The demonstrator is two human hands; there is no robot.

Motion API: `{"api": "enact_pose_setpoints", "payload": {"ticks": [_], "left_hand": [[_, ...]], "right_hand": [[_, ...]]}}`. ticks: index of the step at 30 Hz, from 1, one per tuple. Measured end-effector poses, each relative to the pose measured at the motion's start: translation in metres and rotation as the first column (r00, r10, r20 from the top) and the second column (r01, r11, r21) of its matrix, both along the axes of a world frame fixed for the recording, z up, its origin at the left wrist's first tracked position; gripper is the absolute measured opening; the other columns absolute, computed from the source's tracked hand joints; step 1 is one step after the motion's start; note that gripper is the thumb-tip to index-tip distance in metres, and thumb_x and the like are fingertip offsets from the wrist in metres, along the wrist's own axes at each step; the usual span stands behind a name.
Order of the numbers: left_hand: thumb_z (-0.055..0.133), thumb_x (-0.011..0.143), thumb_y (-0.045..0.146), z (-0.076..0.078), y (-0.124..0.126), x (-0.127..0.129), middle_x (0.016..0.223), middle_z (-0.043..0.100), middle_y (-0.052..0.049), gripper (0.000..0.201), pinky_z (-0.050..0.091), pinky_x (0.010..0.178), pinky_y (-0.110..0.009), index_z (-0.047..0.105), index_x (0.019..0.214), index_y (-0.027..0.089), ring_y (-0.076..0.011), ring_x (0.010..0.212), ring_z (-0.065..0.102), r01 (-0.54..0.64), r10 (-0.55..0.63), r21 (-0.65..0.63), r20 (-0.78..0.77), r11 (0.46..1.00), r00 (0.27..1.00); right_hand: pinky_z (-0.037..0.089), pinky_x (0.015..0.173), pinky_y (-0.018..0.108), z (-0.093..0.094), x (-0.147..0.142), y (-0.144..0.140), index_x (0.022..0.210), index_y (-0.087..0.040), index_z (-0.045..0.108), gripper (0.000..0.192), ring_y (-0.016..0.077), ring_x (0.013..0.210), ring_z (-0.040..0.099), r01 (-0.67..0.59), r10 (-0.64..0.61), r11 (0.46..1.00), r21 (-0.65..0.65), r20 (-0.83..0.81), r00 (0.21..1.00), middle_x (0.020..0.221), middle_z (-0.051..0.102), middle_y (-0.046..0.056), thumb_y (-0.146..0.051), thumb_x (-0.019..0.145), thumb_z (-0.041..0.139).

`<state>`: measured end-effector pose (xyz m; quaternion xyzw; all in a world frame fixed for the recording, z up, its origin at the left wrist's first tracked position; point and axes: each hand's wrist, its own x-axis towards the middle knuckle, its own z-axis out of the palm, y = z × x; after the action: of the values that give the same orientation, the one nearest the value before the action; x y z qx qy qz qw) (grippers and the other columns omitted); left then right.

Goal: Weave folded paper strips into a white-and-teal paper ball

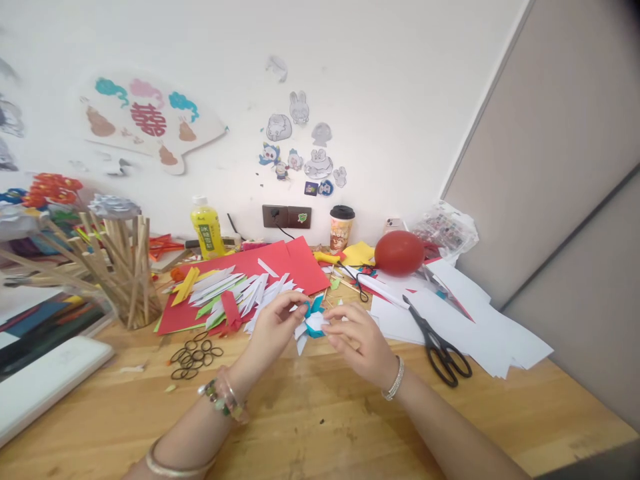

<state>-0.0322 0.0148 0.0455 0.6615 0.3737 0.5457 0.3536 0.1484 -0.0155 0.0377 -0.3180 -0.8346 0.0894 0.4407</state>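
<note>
Paper flower, blue and white folded petals, is sitting at frame centre, held just above the wooden table between both hands.

Head view, holding: left hand is coming in from 7 o'clock, fingers curled narrow, thumb and fingertips pinching the flower's upper left petal at about 10 o'clock on the piece. Right hand is coming in from 5 o'clock, fingers partly curled, tips pressing the flower's right edge at about 3 o'clock. Judgement: the two-sided hold is keeping the loose folds from springing apart while one petal is being worked.

Head view, pose: both forearms are angling inward and meeting at the flower; wrists are low, near the tabletop. Bead bracelet is sitting on the left wrist, a pale band on the right.

Head view, surroundings: cut white strips are lying on red paper at 11 o'clock of the hands, within reach, likely as stock. Black scissors are resting on white sheets at 3 o'clock, apart from the right hand. Rubber bands are lying at 9 o'clock. Red balloon and yellow bottle are standing near the wall.
</note>
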Motion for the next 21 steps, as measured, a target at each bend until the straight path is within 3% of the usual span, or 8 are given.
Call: {"api": "enact_pose_setpoints", "payload": {"ticks": [6,10,16,21], "left_hand": [[0.054,0.075,0.019,0.004,-0.004,0.001,0.078,0.061,-0.003,0.008,0.046,0.068,-0.026,0.061,0.078,0.018,-0.0149,0.075,0.056,0.078,-0.072,0.077,-0.083,0.994,0.994],[0.054,0.075,0.019,0.001,-0.006,0.004,0.077,0.06,-0.002,0.007,0.045,0.066,-0.025,0.06,0.077,0.018,-0.0143,0.073,0.056,0.044,-0.039,0.075,-0.068,0.996,0.997],[0.053,0.074,0.021,-0.003,-0.004,0.006,0.076,0.059,-0.001,0.007,0.045,0.065,-0.024,0.059,0.077,0.017,-0.0141,0.071,0.055,0.02,-0.02,-0.003,-0.052,1.0,0.998],[0.055,0.071,0.023,-0.008,0.001,0.009,0.074,0.06,-0.002,0.011,0.045,0.064,-0.025,0.06,0.078,0.016,-0.0144,0.069,0.055,0.044,-0.062,-0.159,-0.11,0.986,0.992]], "right_hand": [[0.039,0.087,0.042,0.001,-0.002,-0.002,0.116,-0.024,0.051,0.035,0.0233,0.104,0.043,0.099,-0.1,0.995,0.015,0.063,0.993,0.111,0.047,0.009,-0.03,0.082,0.05],[0.039,0.086,0.042,-0.001,-0.004,-0.002,0.114,-0.024,0.053,0.033,0.0233,0.104,0.042,0.128,-0.13,0.991,0.025,0.091,0.987,0.109,0.045,0.009,-0.029,0.082,0.051],[0.04,0.082,0.041,-0.002,-0.004,-0.003,0.11,-0.021,0.057,0.031,0.0231,0.098,0.043,0.189,-0.211,0.973,0.131,0.177,0.961,0.108,0.047,0.01,-0.027,0.08,0.052],[0.039,0.078,0.038,-0.003,-0.004,-0.005,0.102,-0.019,0.059,0.024,0.0222,0.092,0.045,0.173,-0.251,0.937,0.304,0.242,0.937,0.106,0.053,0.01,-0.026,0.081,0.051]]}}
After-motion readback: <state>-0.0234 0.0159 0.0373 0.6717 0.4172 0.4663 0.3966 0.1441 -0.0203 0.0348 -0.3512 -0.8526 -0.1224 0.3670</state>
